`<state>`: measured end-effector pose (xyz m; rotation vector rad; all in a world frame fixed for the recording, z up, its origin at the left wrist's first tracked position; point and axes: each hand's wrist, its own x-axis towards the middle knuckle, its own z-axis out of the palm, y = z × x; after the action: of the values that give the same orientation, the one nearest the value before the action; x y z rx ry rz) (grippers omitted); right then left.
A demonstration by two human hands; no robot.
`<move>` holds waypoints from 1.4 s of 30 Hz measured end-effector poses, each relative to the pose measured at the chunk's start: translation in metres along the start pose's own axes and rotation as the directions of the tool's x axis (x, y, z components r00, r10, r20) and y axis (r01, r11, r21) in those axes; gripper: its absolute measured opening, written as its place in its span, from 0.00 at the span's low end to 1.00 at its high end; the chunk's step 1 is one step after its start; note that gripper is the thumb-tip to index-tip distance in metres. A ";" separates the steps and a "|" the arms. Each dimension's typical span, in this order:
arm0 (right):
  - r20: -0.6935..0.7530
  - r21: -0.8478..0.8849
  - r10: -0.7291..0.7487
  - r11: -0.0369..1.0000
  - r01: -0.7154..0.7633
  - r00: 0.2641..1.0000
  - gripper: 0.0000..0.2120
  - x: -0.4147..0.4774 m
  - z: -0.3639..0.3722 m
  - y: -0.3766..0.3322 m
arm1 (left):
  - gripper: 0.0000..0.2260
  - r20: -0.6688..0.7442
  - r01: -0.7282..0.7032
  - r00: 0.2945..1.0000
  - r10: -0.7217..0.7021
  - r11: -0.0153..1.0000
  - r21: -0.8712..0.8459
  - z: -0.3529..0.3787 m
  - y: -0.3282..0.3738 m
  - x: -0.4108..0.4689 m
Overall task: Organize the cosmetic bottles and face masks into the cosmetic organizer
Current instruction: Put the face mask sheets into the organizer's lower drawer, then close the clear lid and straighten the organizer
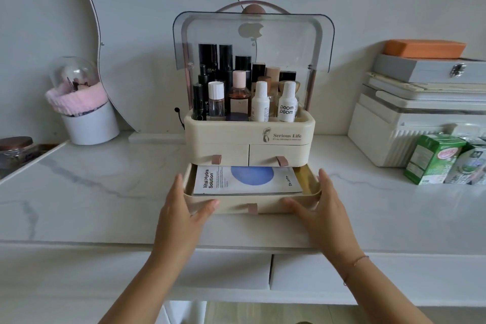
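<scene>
A cream cosmetic organizer [249,134] stands on a white marble table [105,192], with its clear lid [252,39] lifted up. The top part is full of bottles [236,92]: dark tall ones at the back, and in front 2 white bottles, 1 of them with the words "poom poom" [287,102], and a brown bottle with a pink cap [239,97]. Under the top part there are 2 small drawers [247,152], both closed.

The wide bottom drawer [252,206] is pulled out toward the person. Inside it lies a face mask [244,181] in a flat white packet with a blue circle and the words "Vital Hydra Solution".

The left hand [181,208] grasps the left front corner of this drawer, with the thumb on the front panel and the fingers along the side. The right hand [323,208] grasps the right front corner in the same way.

At the left stands a white cup [90,126] with a pink cloth on it. At the right there are stacked boxes [420,92] and a green carton [431,158].
</scene>
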<state>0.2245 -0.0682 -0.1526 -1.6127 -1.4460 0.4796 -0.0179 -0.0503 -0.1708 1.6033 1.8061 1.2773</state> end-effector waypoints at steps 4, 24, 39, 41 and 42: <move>0.042 0.090 0.062 0.994 -0.065 0.997 0.37 0.017 0.001 -0.008 | 0.17 -0.026 0.017 0.999 -0.019 0.996 -0.093 0.002 -0.009 0.026; -0.133 0.123 0.096 0.989 -0.080 0.986 0.21 0.054 0.022 -0.001 | 0.27 -0.051 0.015 0.999 -0.016 1.000 -0.021 0.025 -0.002 0.062; -0.055 -0.089 -0.172 0.982 0.167 0.984 0.15 0.129 -0.022 -0.083 | 0.28 -0.242 -0.232 0.955 0.173 0.942 -0.241 -0.015 0.064 0.097; -0.078 -0.108 -0.189 0.978 0.181 0.979 0.12 0.130 -0.023 -0.083 | 0.27 -0.215 -0.252 0.956 0.201 0.937 -0.240 -0.020 0.074 0.108; -0.089 -0.113 -0.189 0.977 0.179 0.978 0.12 0.130 -0.023 -0.082 | 0.27 -0.202 -0.260 0.955 0.215 0.938 -0.230 -0.021 0.077 0.112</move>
<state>0.2260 0.0384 -0.0397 -1.5422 -1.5486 0.2172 -0.0203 0.0400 -0.0668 1.6442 1.4967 1.7319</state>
